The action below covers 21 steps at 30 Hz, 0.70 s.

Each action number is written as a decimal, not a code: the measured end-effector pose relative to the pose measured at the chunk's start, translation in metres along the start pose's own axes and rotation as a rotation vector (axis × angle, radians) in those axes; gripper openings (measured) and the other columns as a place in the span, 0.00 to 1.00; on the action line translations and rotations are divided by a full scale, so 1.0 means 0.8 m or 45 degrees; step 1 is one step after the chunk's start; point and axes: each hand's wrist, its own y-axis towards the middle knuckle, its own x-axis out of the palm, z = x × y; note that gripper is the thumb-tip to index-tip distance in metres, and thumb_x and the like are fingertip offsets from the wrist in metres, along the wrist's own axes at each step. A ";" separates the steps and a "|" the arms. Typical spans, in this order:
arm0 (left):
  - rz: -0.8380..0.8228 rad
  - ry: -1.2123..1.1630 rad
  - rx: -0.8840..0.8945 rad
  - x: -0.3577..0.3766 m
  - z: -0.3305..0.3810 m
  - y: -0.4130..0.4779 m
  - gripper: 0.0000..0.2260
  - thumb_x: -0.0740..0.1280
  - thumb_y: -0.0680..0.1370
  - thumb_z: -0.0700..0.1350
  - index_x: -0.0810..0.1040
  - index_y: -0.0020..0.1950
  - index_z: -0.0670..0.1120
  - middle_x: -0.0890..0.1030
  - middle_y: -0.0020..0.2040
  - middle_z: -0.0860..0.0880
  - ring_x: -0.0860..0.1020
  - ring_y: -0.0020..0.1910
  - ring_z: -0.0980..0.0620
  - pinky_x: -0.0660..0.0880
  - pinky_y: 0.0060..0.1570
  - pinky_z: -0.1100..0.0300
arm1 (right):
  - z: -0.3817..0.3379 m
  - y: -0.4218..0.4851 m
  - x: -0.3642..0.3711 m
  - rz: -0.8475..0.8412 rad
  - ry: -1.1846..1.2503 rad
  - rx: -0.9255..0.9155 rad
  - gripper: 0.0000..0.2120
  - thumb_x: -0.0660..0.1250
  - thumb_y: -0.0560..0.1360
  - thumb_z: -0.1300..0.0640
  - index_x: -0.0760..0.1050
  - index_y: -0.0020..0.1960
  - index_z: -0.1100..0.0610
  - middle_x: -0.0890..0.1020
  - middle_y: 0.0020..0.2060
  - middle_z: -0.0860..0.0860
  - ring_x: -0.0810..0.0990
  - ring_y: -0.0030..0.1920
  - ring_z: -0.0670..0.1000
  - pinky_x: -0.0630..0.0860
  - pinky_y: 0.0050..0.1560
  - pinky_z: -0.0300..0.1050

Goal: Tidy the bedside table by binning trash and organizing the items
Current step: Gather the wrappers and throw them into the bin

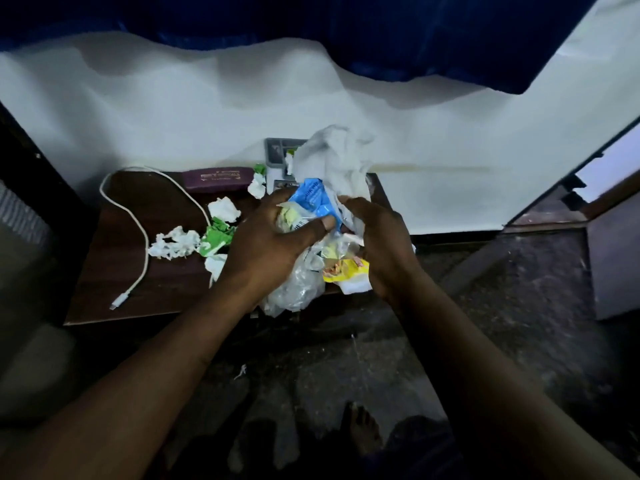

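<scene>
Over the right part of the dark wooden bedside table (114, 271), both hands grip one bundle of trash. My left hand (266, 244) is closed on a blue wrapper (311, 200) and a barcoded wrapper. My right hand (377, 244) clutches a white plastic bag (339, 157) that rises above the bundle. A clear plastic bag (298, 285) and a yellow wrapper (343, 271) hang below the hands. Crumpled white tissues (224, 209) (175, 242) and green paper scraps (216, 235) lie loose on the table to the left.
A white charging cable (138, 223) loops across the table's left side. A maroon case (216, 178) and a grey tray (277, 152) sit at the back against the white wall. Blue curtain hangs above. My bare feet (360, 431) stand on dark floor below.
</scene>
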 end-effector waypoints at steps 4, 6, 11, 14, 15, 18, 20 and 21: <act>0.058 0.014 0.019 0.016 0.012 -0.014 0.29 0.77 0.69 0.65 0.78 0.68 0.58 0.84 0.57 0.60 0.82 0.56 0.62 0.78 0.60 0.56 | -0.002 -0.007 -0.038 0.207 0.264 -0.068 0.12 0.68 0.68 0.68 0.83 0.34 0.53 0.80 0.28 0.48 0.77 0.31 0.51 0.75 0.39 0.46; 0.058 -0.010 0.019 0.026 0.020 -0.021 0.26 0.77 0.69 0.65 0.80 0.65 0.59 0.85 0.55 0.61 0.83 0.54 0.61 0.79 0.60 0.53 | -0.001 -0.013 -0.055 0.312 0.241 -0.085 0.16 0.67 0.66 0.69 0.75 0.27 0.50 0.75 0.25 0.47 0.72 0.27 0.49 0.72 0.35 0.42; -0.036 0.024 0.049 0.065 0.050 -0.048 0.22 0.75 0.72 0.65 0.81 0.62 0.57 0.86 0.53 0.61 0.83 0.53 0.63 0.78 0.59 0.57 | 0.001 -0.041 -0.073 0.463 -0.058 -0.202 0.08 0.61 0.64 0.58 0.73 0.42 0.49 0.81 0.37 0.46 0.80 0.40 0.52 0.81 0.43 0.52; -0.068 0.104 0.059 0.087 0.076 -0.066 0.18 0.72 0.73 0.67 0.83 0.55 0.56 0.86 0.47 0.61 0.83 0.49 0.61 0.75 0.49 0.61 | -0.004 -0.066 -0.088 0.348 -0.046 -0.151 0.13 0.61 0.66 0.53 0.81 0.45 0.48 0.86 0.43 0.48 0.84 0.48 0.57 0.82 0.54 0.60; -0.095 0.124 0.069 0.094 0.089 -0.074 0.19 0.70 0.73 0.69 0.83 0.52 0.56 0.86 0.45 0.60 0.83 0.47 0.59 0.74 0.47 0.60 | -0.007 -0.076 -0.096 0.312 0.032 -0.125 0.12 0.61 0.65 0.50 0.82 0.41 0.51 0.86 0.40 0.50 0.84 0.45 0.57 0.81 0.52 0.61; -0.124 0.114 0.080 0.115 0.122 -0.098 0.23 0.69 0.71 0.71 0.84 0.48 0.51 0.86 0.42 0.56 0.84 0.44 0.57 0.77 0.46 0.58 | -0.016 -0.116 -0.120 0.259 0.315 -0.057 0.13 0.61 0.69 0.48 0.78 0.30 0.52 0.81 0.31 0.50 0.77 0.38 0.53 0.74 0.46 0.53; -0.124 0.094 0.093 0.131 0.142 -0.121 0.23 0.71 0.72 0.68 0.84 0.43 0.48 0.86 0.38 0.55 0.84 0.39 0.59 0.75 0.41 0.59 | -0.021 -0.147 -0.138 0.193 0.530 -0.058 0.15 0.61 0.76 0.50 0.79 0.36 0.54 0.81 0.33 0.53 0.79 0.39 0.54 0.74 0.48 0.50; -0.124 0.074 0.077 0.141 0.146 -0.130 0.23 0.71 0.71 0.68 0.85 0.43 0.48 0.86 0.38 0.55 0.84 0.39 0.58 0.76 0.42 0.58 | -0.023 -0.159 -0.146 0.143 0.601 -0.047 0.17 0.60 0.81 0.50 0.79 0.39 0.56 0.82 0.34 0.53 0.81 0.39 0.53 0.76 0.47 0.49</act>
